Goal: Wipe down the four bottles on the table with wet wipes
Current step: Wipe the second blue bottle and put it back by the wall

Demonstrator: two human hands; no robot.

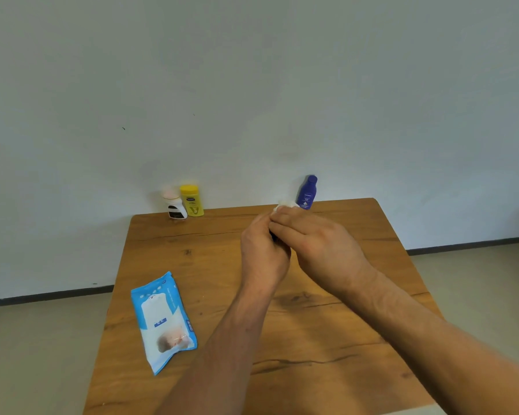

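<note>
- The dark item (272, 235) is almost wholly hidden between my two hands, held above the middle of the table (327, 339). Only a dark sliver shows. I judge it to be the fourth bottle, since just three stand on the table.
- My left hand (264, 250) has a closed grip, its fingers curled round that dark item.
- My right hand (318, 244) holds a white wet wipe (283, 204) against the item. A crumpled bit of the wipe shows above my fingertips.
- Handling, as I judge it: the item is small, light and rigid, and will turn slippery once damp. I would grip it low on the body while wiping the top, then shift the hold.
- The wipe looks soft and limp, best kept bunched under the fingers.
- At the far edge, by the wall, a white bottle with a pink cap (174, 205) stands just beside a yellow bottle (191, 201).
- A blue Nivea bottle (307, 193) stands upright, well apart to their right.
- A blue and white pack of wet wipes (162, 322) lies flat at the near left.
</note>
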